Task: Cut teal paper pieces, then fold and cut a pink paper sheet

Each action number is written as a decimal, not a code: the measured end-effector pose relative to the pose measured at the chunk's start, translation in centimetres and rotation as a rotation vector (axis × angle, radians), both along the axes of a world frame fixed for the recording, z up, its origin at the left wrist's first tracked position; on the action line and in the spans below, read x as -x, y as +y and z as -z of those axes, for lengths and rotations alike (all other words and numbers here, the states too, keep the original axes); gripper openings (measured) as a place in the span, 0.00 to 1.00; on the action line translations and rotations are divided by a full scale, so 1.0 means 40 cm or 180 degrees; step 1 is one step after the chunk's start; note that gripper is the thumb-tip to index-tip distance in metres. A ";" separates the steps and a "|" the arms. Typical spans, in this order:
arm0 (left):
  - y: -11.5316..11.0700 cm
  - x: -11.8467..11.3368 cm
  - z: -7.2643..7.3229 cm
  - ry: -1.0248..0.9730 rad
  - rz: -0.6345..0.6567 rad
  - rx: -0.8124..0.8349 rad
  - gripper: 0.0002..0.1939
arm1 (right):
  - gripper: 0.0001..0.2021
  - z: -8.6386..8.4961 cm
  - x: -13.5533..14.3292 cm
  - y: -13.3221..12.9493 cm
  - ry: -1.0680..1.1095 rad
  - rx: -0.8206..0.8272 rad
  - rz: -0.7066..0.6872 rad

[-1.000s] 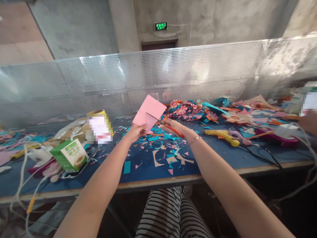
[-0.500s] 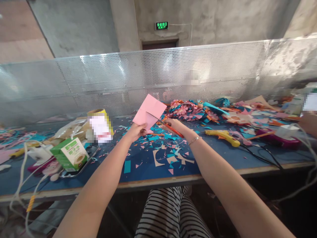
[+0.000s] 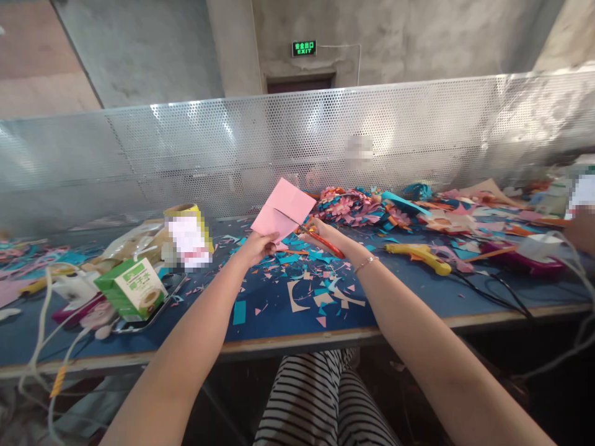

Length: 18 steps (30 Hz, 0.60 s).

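A square sheet of pink paper [image 3: 290, 201] is pinched at its lower left corner by my left hand [image 3: 258, 248], thumb on top. My right hand [image 3: 320, 232] is closed around the orange handles of a pair of scissors [image 3: 328, 243]. The scissors' dark blade lies across the face of the paper, pointing up and left; whether it is cutting into the sheet I cannot tell. Both hands are above the table, over many small paper scraps [image 3: 325, 297] in blue, pink and cream.
Behind my right hand lies a heap of pink, blue and orange paper flowers [image 3: 344, 207]. A yellow glue gun [image 3: 421, 255] rests at right, its cord near the edge. At left stand a green carton [image 3: 132, 290] and loose white cables [image 3: 39, 322]. A perforated metal screen [image 3: 186, 155] borders the back.
The pink paper has shifted slightly to the right and tilted a little in my left hand. My grip on the scissors looks the same.
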<state>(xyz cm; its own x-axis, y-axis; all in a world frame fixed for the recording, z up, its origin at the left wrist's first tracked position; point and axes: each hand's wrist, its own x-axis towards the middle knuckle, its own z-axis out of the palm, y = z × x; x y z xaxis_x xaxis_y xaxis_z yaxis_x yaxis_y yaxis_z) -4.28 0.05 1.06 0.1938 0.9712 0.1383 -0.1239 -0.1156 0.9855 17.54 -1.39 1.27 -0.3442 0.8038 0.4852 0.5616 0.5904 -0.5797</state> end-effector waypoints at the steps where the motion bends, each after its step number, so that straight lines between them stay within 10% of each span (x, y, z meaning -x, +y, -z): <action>1: -0.001 0.000 -0.001 0.0004 -0.0002 0.0022 0.07 | 0.25 -0.002 0.002 -0.005 0.0015 0.0011 0.0042; 18: -0.022 -0.004 -0.017 -0.0710 0.0052 0.0179 0.18 | 0.18 -0.011 0.000 0.005 -0.0396 -0.0181 0.0097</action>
